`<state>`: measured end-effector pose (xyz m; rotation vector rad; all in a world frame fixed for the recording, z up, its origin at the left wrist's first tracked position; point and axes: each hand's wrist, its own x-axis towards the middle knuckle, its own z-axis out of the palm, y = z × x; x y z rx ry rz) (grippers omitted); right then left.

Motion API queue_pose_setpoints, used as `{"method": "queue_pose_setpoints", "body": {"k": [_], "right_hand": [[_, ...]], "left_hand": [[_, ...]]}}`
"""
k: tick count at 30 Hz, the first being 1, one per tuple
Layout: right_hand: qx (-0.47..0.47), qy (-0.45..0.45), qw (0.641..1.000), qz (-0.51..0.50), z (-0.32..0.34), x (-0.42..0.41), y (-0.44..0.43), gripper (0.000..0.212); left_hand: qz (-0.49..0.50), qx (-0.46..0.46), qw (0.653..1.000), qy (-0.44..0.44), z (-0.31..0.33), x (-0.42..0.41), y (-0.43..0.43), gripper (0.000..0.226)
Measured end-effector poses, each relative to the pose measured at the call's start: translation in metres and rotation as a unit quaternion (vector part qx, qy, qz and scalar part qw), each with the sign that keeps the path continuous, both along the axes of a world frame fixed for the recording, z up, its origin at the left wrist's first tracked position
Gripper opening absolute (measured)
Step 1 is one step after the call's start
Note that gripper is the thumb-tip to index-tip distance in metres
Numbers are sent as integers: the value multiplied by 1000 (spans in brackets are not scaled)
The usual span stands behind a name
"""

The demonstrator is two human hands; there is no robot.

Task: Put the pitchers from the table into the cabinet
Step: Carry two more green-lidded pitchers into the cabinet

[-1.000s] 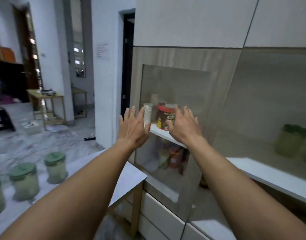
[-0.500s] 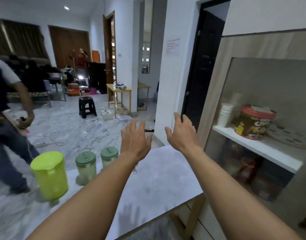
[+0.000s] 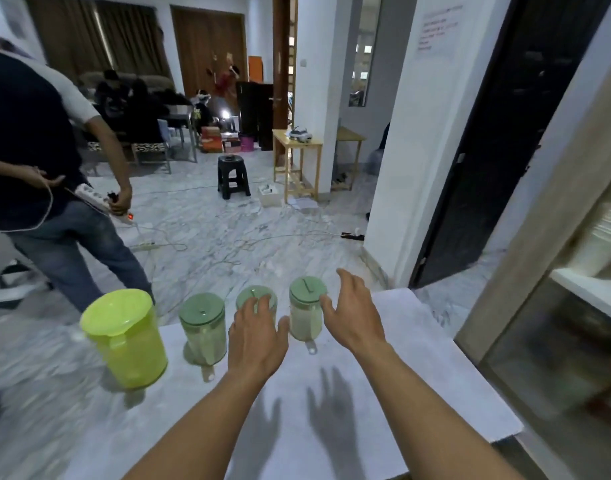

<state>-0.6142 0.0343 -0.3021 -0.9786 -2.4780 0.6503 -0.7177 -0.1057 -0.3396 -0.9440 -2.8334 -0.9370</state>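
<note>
Several pitchers stand in a row on the white table (image 3: 418, 375). At the left is a bright yellow-green pitcher (image 3: 126, 337). Beside it are three clear pitchers with dull green lids: a left one (image 3: 203, 329), a middle one (image 3: 254, 297) mostly hidden behind my left hand, and a right one (image 3: 306, 311). My left hand (image 3: 255, 337) is open, fingers spread, in front of the middle pitcher. My right hand (image 3: 354, 315) is open just right of the right pitcher, its thumb close to the lid. The cabinet (image 3: 553, 306) stands at the right edge with its glass door.
A person in jeans (image 3: 55, 216) stands at the left beyond the table, holding a power strip. Cables lie on the marble floor. A black stool (image 3: 232, 176) and a wooden side table (image 3: 297, 161) stand farther back. A dark doorway (image 3: 505, 140) is left of the cabinet.
My view has swung left from the cabinet to the table. Both hands have come down from the cabinet door to the row of pitchers, still holding nothing.
</note>
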Motion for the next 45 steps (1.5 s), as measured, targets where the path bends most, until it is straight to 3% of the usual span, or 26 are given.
{"method": "queue_pose_setpoints", "body": {"k": [6,13,16,19,23,29,37,45], "right_hand": [[-68,-25,997,14,-80,-47,41,53],[-153,-21,988,-13,-149,-77,66,49],[-233,1,971,-57,-168,-90,69,52],[-300,24,950,-90,-181,-101,73,37],[-348,69,931,-86,-193,-111,76,19],[-332,116,932,-90,-194,-119,79,14],[-306,155,935,-87,-141,-108,90,13],[-280,237,926,-89,-49,-80,93,17]], "left_hand": [[133,88,980,-117,-59,-22,39,67],[221,117,937,-243,-121,-44,63,66],[248,142,913,-290,-136,-53,73,59],[267,153,897,-319,-143,-61,83,53],[268,175,893,-315,-146,-69,92,34],[230,206,913,-267,-146,-70,96,17],[199,234,922,-238,-92,-75,104,24],[122,287,926,-214,7,-69,114,27]]}}
